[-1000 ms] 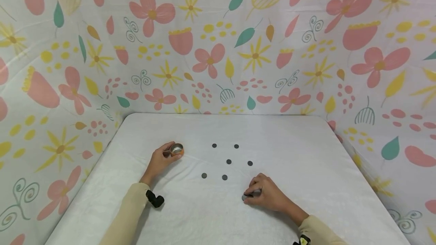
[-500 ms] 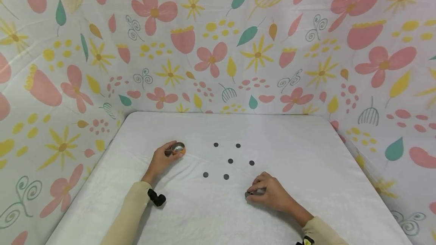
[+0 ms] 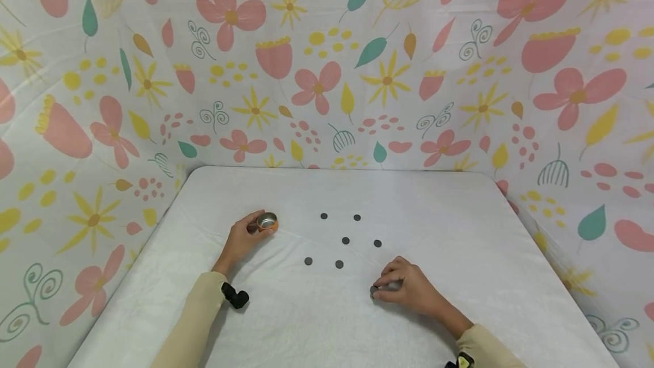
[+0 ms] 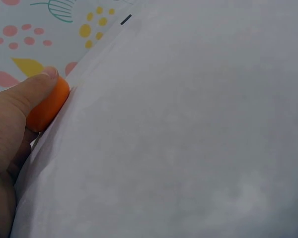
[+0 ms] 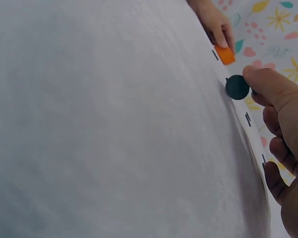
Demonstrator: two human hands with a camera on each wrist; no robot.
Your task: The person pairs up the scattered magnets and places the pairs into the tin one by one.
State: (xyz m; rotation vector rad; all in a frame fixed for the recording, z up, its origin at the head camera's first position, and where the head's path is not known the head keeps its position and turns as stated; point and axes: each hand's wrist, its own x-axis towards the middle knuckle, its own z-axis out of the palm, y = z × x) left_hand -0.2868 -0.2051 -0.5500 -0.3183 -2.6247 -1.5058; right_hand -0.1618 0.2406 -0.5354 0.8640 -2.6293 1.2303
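Left hand (image 3: pixel 244 243) grips the orange cup (image 3: pixel 268 222) at the table's (image 3: pixel 409 197) left, far fingers mostly hidden behind it! Right hand (image 3: pixel 416 293) pinches a dark disc (image 5: pixel 236 88), nearer the front (half covered from above), six loose discs (image 3: pixel 346 241) lying beyond; whether it touches cloth, can't tell.

- No readable text, brands or numbers.
- Orange cup (image 3: pixel 267 222), left: nothing legible.
- Dark discs (image 3: pixel 346 241), middle: nothing legible.
- Yellow patch (image 3: pixel 464 360) on wrist, near right: too small to read.
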